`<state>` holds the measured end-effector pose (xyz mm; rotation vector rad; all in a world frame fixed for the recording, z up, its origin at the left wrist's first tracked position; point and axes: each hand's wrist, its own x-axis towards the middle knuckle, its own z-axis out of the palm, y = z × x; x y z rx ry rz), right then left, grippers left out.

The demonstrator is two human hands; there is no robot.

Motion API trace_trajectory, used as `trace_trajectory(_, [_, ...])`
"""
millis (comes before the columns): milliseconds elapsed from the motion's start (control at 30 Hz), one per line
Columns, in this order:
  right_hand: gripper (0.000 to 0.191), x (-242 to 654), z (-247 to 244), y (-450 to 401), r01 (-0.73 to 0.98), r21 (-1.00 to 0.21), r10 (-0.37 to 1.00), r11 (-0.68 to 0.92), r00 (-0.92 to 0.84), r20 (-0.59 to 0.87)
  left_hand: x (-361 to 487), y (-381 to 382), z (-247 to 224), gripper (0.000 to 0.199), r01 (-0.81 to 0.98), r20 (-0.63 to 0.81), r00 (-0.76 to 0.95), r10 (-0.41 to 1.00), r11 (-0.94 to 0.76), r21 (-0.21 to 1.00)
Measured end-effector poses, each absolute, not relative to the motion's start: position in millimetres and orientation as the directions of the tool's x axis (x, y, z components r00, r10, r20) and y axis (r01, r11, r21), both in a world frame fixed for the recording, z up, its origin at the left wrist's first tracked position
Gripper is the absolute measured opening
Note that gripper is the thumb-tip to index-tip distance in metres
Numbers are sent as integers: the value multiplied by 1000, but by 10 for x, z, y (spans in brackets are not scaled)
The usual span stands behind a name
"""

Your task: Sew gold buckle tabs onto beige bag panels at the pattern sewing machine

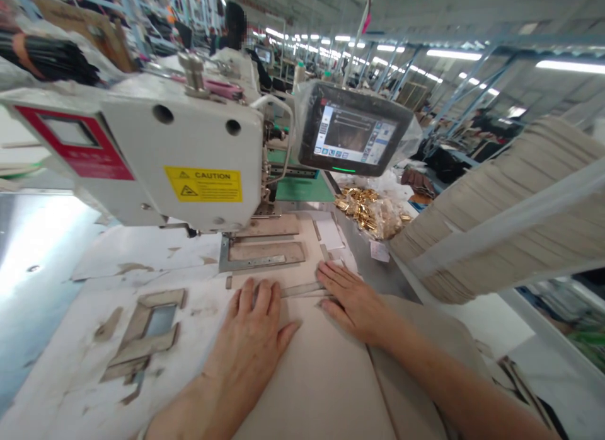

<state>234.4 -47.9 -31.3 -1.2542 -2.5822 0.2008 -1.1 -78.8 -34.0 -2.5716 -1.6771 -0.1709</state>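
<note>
My left hand (253, 333) lies flat, fingers stretched out, at the left edge of a large beige fabric panel (326, 377). Across from it, my right hand (352, 301) rests palm down, its fingertips near the right end of a narrow grey strip (305, 290). That strip runs along the panel's far edge, between both hands. Just beyond sits a flat metal clamp frame (258, 261) with brown-beige pads, below the head of a white sewing machine (198, 150). Neither hand grips anything that I can see.
A cut-out template piece (146, 326) lies on the white sheet (61, 377) at left. A control screen (357, 130) stands behind. Gold metal parts (366, 210) are heaped at the right, near a large stack of beige pieces (501, 207). A person (235, 27) is in the background.
</note>
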Motion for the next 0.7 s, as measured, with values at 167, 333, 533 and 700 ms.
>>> trace_trajectory(167, [38, 2337, -305, -494, 726, -349, 805, 593, -540, 245, -3, -791, -290, 62, 919, 96, 393, 915, -392, -30])
trace_trajectory(333, [29, 2344, -288, -457, 680, -405, 789, 611, -563, 246, -39, -761, -292, 64, 912, 91, 410, 907, -410, -23])
trace_trajectory(533, [39, 2365, -296, -459, 690, -383, 788, 614, -563, 248, -58, -734, -277, 58, 898, 58, 441, 896, -440, -23])
trace_trajectory(700, [36, 2364, -282, -436, 699, -355, 783, 621, -579, 228, -70, -703, -256, 50, 880, 30, 474, 880, -473, -39])
